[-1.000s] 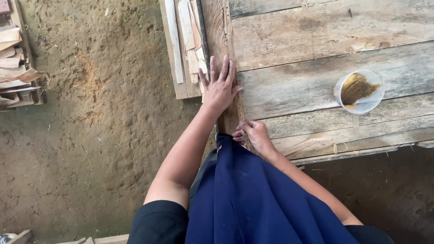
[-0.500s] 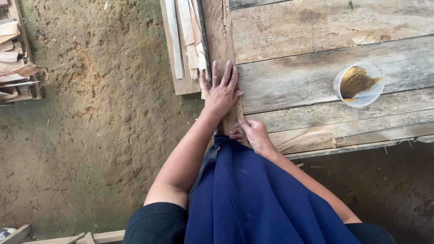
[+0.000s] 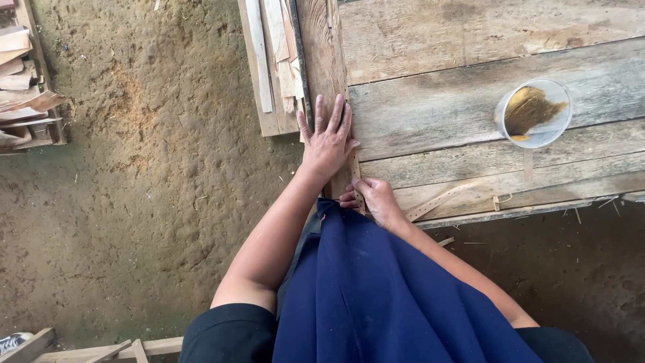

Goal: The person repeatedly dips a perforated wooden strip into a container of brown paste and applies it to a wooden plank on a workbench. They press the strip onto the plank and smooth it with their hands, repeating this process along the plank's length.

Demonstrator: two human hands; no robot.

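Note:
My left hand [image 3: 328, 140] lies flat, fingers spread, on a long upright-running wooden plank [image 3: 321, 54] at the left edge of a rough plank table [image 3: 457, 101]. My right hand [image 3: 376, 198] is at the plank's near end by the table's front edge, its fingers curled and pinching a thin narrow strip [image 3: 354, 178] that runs along the plank's right side. A dark blue apron [image 3: 376, 289] hangs below both hands and hides the plank's near end.
A clear plastic cup [image 3: 534, 113] with brown-yellow paste stands on the table at the right. Thin wood slats [image 3: 272, 54] lie stacked left of the plank. More scrap wood [image 3: 27, 94] is piled at the far left on the dirt floor [image 3: 148, 188]. A light wooden strip [image 3: 440, 199] lies near the table's front edge.
The view has shifted slightly. My left hand stays flat on the plank, a little nearer its end. My right hand holds at the plank's near end.

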